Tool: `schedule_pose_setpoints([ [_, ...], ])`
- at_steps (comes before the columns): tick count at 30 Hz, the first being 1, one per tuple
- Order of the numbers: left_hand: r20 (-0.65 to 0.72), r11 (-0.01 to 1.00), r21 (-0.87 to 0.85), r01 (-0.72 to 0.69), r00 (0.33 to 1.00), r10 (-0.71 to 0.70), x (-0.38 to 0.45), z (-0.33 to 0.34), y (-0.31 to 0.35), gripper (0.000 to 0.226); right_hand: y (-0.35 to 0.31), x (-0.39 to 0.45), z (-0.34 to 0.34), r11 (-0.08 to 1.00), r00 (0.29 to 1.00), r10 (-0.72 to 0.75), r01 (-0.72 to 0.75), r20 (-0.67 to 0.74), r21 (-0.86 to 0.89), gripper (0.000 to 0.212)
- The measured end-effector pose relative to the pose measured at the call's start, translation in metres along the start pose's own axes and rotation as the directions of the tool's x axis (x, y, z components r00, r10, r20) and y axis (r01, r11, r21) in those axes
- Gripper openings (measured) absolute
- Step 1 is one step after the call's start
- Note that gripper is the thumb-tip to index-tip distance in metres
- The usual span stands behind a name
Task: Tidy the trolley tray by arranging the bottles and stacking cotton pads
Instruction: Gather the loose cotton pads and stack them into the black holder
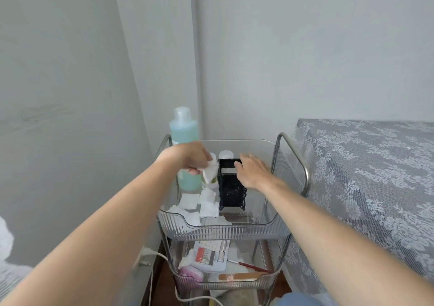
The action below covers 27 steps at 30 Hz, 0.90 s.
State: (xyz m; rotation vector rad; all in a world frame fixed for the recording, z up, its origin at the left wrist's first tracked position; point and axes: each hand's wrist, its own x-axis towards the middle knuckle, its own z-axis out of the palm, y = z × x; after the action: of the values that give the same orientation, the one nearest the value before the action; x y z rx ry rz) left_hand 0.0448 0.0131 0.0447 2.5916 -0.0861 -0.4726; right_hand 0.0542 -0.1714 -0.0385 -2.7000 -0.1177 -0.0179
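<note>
The clear ribbed trolley tray [223, 231] holds a tall bottle of pale blue-green liquid [184, 127] at the back left. Two small bottles with white caps [226, 153] stand behind a black open-topped pad holder [231, 194]. My left hand [191, 156] pinches a white cotton pad [210, 171] just left of the holder's top. My right hand [250, 172] rests on the holder's upper right edge, fingers curled over its rim. Several loose cotton pads [198, 203] lie scattered on the tray floor at the front left.
A lower tray [225, 280] holds a boxed kit, a red-handled brush, a nail file and a pink item. A lace-covered surface [366, 174] stands close on the right. Grey walls lie behind and to the left. A white cable runs at the trolley's lower left.
</note>
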Motion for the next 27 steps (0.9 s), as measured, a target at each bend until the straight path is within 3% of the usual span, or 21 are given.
schedule_pose_setpoints([
  [4, -0.11, 0.986, -0.049, -0.158, 0.982, 0.151, 0.004, -0.003, 0.017, 0.052, 0.0, -0.004, -0.005, 0.978, 0.997, -0.043, 0.053, -0.057, 0.204, 0.044],
  [7, -0.191, 0.965, -0.075, -0.251, 0.953, 0.233, 0.011, 0.007, 0.024, 0.038, -0.003, -0.005, -0.014, 0.902, 0.981, -0.058, 0.13, -0.183, 0.412, 0.035],
  [9, -0.235, 0.954, -0.097, -0.284, 0.938, 0.256, 0.018, 0.014, 0.024, 0.031, -0.003, -0.004, -0.019, 0.876, 0.976, -0.042, 0.139, -0.213, 0.462, 0.032],
  [14, -0.301, 0.937, -0.158, -0.311, 0.919, 0.254, 0.032, 0.027, 0.018, 0.026, -0.002, 0.003, -0.022, 0.932, 0.987, -0.04, 0.094, -0.158, 0.35, 0.013],
  [21, -0.299, 0.96, 0.075, -0.27, 0.912, 0.28, 0.047, 0.042, 0.005, 0.033, -0.003, 0.009, -0.016, 0.975, 0.993, 0.003, 0.025, -0.122, 0.223, 0.024],
  [24, -0.346, 0.969, 0.071, -0.235, 0.906, 0.245, 0.052, 0.045, -0.001, 0.029, -0.006, 0.012, -0.016, 0.976, 0.992, 0.006, 0.022, -0.123, 0.218, 0.034],
  [27, -0.32, 0.973, -0.004, -0.233, 0.922, 0.219, 0.054, 0.046, -0.003, 0.027, -0.009, 0.016, -0.022, 0.949, 0.988, 0.018, 0.031, -0.153, 0.315, 0.027],
])
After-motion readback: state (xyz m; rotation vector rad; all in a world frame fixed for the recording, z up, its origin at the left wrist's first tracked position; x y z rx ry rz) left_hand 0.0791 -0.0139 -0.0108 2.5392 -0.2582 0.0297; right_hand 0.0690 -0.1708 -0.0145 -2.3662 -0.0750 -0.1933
